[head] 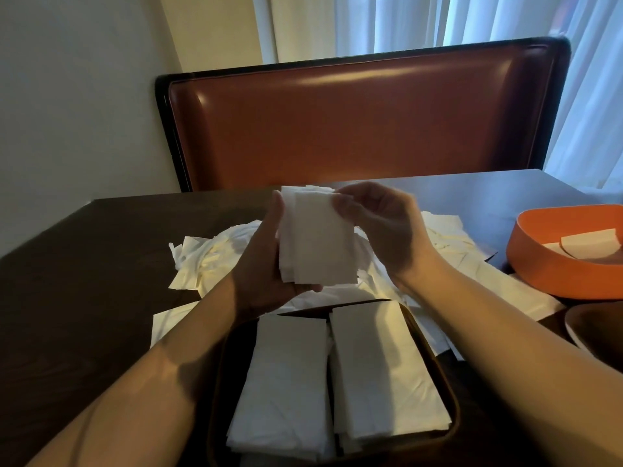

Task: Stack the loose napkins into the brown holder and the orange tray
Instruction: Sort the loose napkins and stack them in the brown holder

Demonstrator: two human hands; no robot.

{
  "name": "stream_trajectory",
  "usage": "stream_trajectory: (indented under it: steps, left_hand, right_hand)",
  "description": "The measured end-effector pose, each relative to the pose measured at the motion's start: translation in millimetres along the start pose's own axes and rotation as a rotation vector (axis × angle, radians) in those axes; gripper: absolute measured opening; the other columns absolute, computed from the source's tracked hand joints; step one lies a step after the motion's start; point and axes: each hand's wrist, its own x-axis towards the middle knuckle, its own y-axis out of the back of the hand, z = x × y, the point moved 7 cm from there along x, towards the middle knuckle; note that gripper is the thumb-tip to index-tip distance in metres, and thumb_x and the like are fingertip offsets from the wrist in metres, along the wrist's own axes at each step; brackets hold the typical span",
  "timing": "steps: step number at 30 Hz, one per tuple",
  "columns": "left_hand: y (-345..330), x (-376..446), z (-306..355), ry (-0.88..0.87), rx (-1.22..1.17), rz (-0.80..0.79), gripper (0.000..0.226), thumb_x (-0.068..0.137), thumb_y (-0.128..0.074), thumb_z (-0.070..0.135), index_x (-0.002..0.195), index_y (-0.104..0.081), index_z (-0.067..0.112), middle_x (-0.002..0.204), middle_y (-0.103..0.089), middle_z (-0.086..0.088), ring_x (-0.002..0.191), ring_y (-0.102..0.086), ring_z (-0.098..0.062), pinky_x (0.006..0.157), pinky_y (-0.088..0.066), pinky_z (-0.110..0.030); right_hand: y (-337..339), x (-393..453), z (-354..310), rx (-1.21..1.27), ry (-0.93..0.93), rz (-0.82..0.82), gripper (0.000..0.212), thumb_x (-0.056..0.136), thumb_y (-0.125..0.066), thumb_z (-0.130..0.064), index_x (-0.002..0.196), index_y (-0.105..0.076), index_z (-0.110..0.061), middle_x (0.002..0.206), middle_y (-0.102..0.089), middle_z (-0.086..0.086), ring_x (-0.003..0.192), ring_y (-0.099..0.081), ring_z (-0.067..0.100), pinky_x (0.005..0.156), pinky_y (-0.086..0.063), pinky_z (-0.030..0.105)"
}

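Note:
My left hand (266, 264) grips a small stack of white folded napkins (317, 241) upright above the table, its fingers curled round the stack's left and lower edges. My right hand (377, 227) pinches the stack's top right corner. Below my hands sits the brown holder (448, 392), which contains two side-by-side piles of folded napkins (381, 365). A heap of loose napkins (209, 261) lies on the dark table behind the holder. At the right edge stands the orange tray (553, 264), with a few napkins (593, 247) inside.
A brown leather bench back (364, 126) faces me across the dark table (84, 271). A curved brown dish rim (593, 328) shows at the right, below the orange tray. Pale curtains (505, 21) hang behind the bench.

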Motion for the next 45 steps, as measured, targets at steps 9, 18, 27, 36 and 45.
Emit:
stream_trajectory:
  steps: [9, 18, 27, 36, 45]
  left_hand:
    - [-14, 0, -5, -0.006, 0.026, -0.224, 0.075, 0.068, -0.077, 0.06, 0.123, -0.056, 0.014, 0.107, -0.071, -0.016, 0.091, -0.071, -0.03, 0.053, -0.054, -0.032]
    - [-6, 1, -3, -0.04, 0.046, -0.043, 0.038, 0.087, -0.052, 0.042, 0.106, -0.068, 0.014, 0.093, -0.071, -0.013, 0.084, -0.07, -0.026, 0.05, -0.049, -0.029]
    - [14, 4, 3, -0.099, -0.074, 0.105, 0.047, 0.081, -0.058, 0.034, 0.121, -0.056, 0.01, 0.089, -0.067, -0.012, 0.078, -0.068, -0.024, 0.053, -0.047, -0.027]
    - [19, 5, 5, -0.139, -0.059, 0.132, 0.045, 0.081, -0.06, 0.029, 0.123, -0.054, 0.012, 0.091, -0.067, -0.012, 0.086, -0.064, -0.025, 0.074, -0.043, -0.036]
    - [14, 7, 7, -0.233, 0.05, 0.185, 0.038, 0.076, -0.065, 0.021, 0.113, -0.058, 0.019, 0.093, -0.071, -0.006, 0.089, -0.071, -0.019, 0.078, -0.058, -0.041]
  right_hand:
    - [-3, 1, 2, 0.016, 0.065, 0.092, 0.008, 0.092, -0.066, -0.011, 0.098, -0.071, -0.007, 0.093, -0.071, 0.001, 0.088, -0.067, 0.011, 0.069, -0.056, 0.02]
    - [-6, 3, 15, 0.054, 0.022, 0.094, 0.013, 0.093, -0.067, -0.017, 0.1, -0.071, -0.007, 0.086, -0.067, -0.003, 0.081, -0.065, 0.028, 0.056, -0.054, 0.028]
    - [9, 0, 35, -0.437, -0.129, -0.319, 0.058, 0.082, -0.058, -0.06, 0.126, -0.06, -0.021, 0.114, -0.064, -0.012, 0.103, -0.06, 0.002, 0.083, -0.05, 0.012]
    - [20, 1, 34, -0.498, -0.113, -0.321, 0.016, 0.089, -0.071, -0.032, 0.085, -0.072, -0.017, 0.073, -0.067, -0.01, 0.063, -0.059, 0.008, 0.063, -0.048, 0.021]
    - [13, 0, 1, 0.144, -0.105, -0.003, 0.027, 0.089, -0.066, -0.026, 0.112, -0.067, -0.013, 0.104, -0.074, 0.0, 0.098, -0.07, 0.017, 0.084, -0.059, 0.033]
